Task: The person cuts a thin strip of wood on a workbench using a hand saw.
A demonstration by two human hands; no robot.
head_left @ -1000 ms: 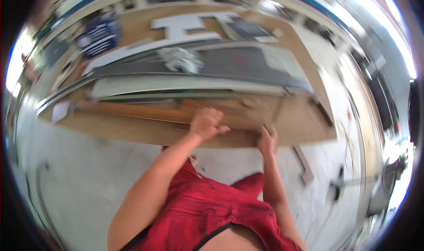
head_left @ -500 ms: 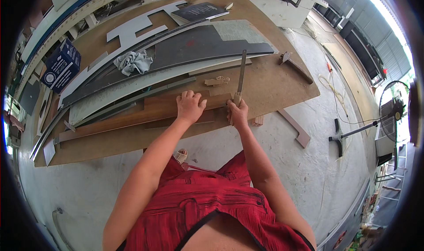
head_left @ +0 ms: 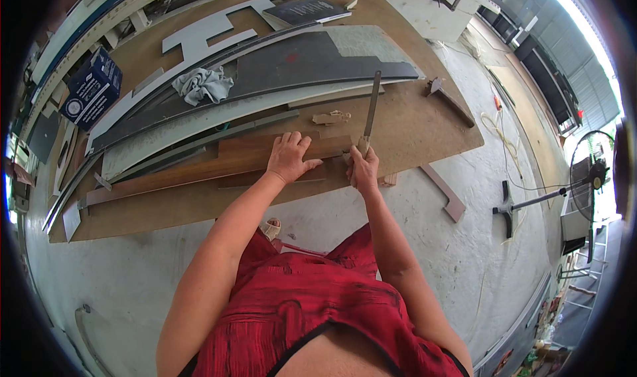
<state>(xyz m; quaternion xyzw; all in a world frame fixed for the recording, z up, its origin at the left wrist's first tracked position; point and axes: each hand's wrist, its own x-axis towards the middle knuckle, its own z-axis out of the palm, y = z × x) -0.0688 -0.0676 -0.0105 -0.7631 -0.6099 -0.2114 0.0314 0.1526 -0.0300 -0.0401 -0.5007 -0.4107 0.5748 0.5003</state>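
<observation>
My left hand (head_left: 289, 158) lies on a long brown wooden board (head_left: 179, 175), its fingers spread and its thumb stretched out to the right. The board runs from the far left of the brown tabletop (head_left: 441, 138) to my right hand (head_left: 363, 168). My right hand is closed round the handle of a long, narrow, flat metal file (head_left: 373, 108), which points away from me beside the board's right end. Whether the file touches that end is hard to see. Just beyond the board sits a small tan wooden piece (head_left: 331, 117).
Grey and dark panels (head_left: 279, 72) are stacked across the tabletop, with a crumpled grey-blue cloth (head_left: 202, 86) on them. A hammer-like tool (head_left: 451, 102) lies at the right edge. Left stands a blue box (head_left: 93, 88). On the floor are a notched strip (head_left: 443, 194) and a fan (head_left: 587, 178).
My right hand and the file have shifted slightly right, away from the board's end. My left thumb has stretched further out to the right. The view has shifted a little.
</observation>
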